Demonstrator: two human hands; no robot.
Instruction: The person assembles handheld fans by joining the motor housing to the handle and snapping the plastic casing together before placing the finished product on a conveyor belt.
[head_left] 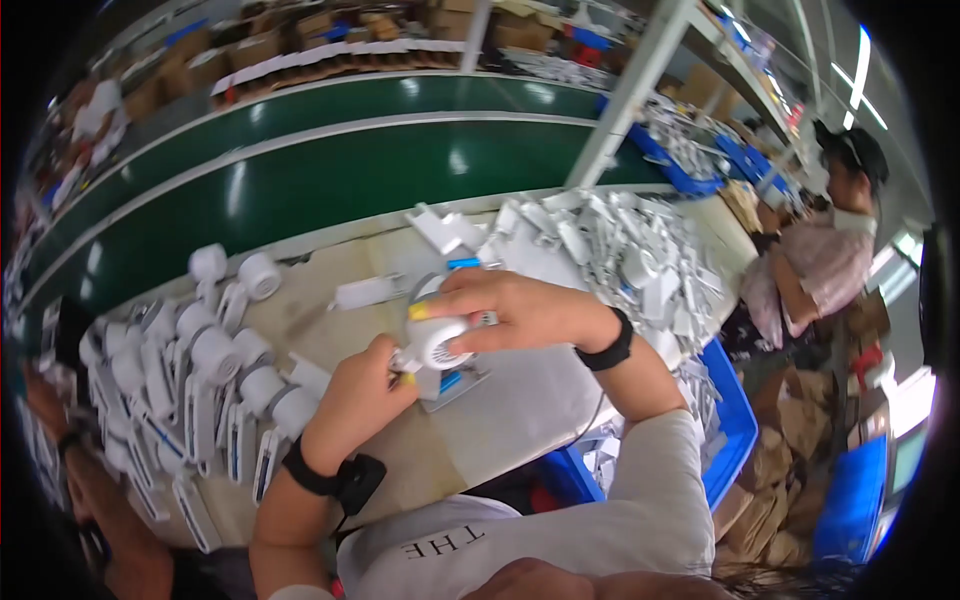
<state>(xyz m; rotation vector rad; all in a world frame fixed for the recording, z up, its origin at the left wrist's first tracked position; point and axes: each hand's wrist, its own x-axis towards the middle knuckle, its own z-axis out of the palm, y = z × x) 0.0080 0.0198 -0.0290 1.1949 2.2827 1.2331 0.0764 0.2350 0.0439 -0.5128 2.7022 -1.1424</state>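
Note:
Over the table, my right hand is wrapped over the top and side of a white cylindrical head with a slotted end, which looks like a spotlight head. My left hand pinches the lower left side of the same piece, where the fingers partly hide it. Yellow covers show on some fingertips. Just below the hands lies a white flat part with a blue strip. Behind them sit a long white housing and a small blue piece.
Several white cylinder-headed units are heaped at left. A pile of loose white housings covers the far right. A blue bin stands by my right elbow. Another person's arm is at far left; a person sits at right. A green conveyor runs behind.

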